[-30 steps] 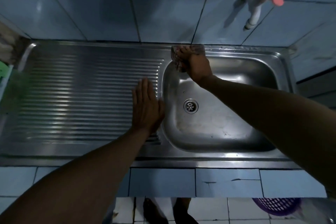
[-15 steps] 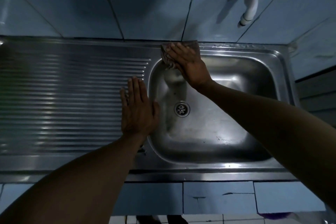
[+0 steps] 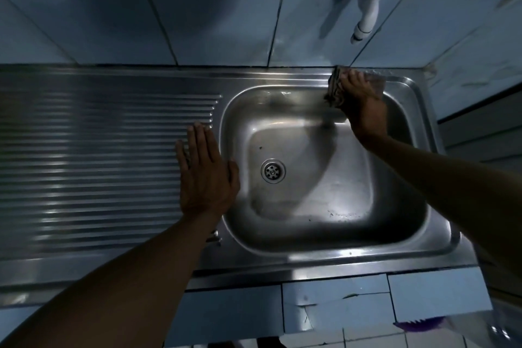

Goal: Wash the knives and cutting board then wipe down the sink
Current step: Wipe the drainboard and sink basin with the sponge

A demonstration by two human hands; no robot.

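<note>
One stainless steel sink (image 3: 333, 237) with one round drain (image 3: 273, 170), one white wall tap (image 3: 367, 5), one dark wiping cloth (image 3: 334, 90), two bare hands: left (image 3: 206, 178), right (image 3: 361, 104).

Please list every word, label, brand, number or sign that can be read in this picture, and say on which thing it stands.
None can be read.
Sink: bare steel, no stamp or brand showing.
Tap: plain white with a pink handle, no marking.
Cloth under the right hand: no print visible.
Wall tiles: plain.
</note>
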